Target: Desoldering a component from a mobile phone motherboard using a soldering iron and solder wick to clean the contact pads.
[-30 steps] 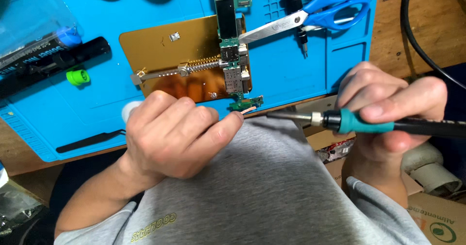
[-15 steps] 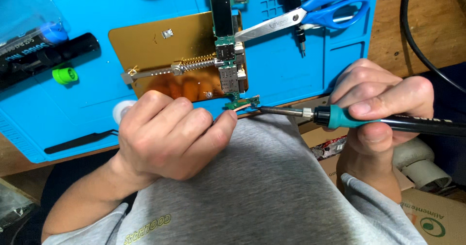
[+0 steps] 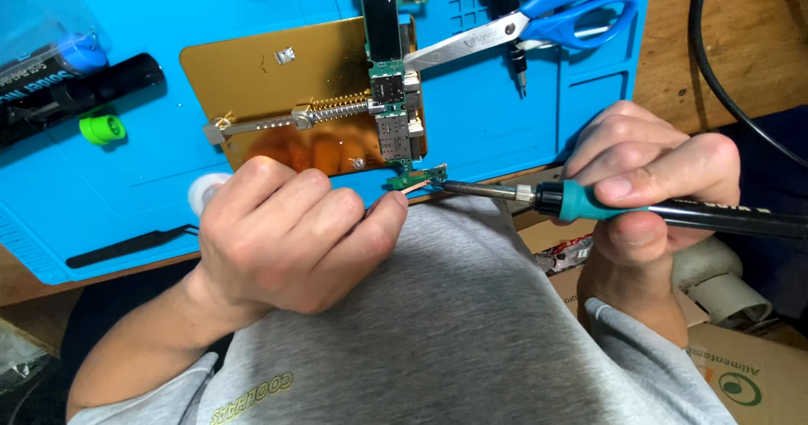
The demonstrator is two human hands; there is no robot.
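Gripping a soldering iron (image 3: 640,210) — right hand (image 3: 648,198) clenched, tip at the board (image 3: 417,177) — left hand (image 3: 286,236) pinching copper braid (image 3: 412,188).

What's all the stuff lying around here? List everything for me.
mat: 1, blue, covers the bench
plate: 1, gold, on the mat's middle
clamp bar: 1, silver with a spring, across the plate
circuit board: 1, green, clamped at the plate's right edge
braid: 1, copper, at the board's near end
soldering iron: 1, teal and black, tip at the board
scissors: 1, blue handles, right of the board
cap: 1, green, left on the mat
tweezers: 1, black, mat's near edge
cable: 1, black, far right
left hand: holds the braid
right hand: grips the soldering iron
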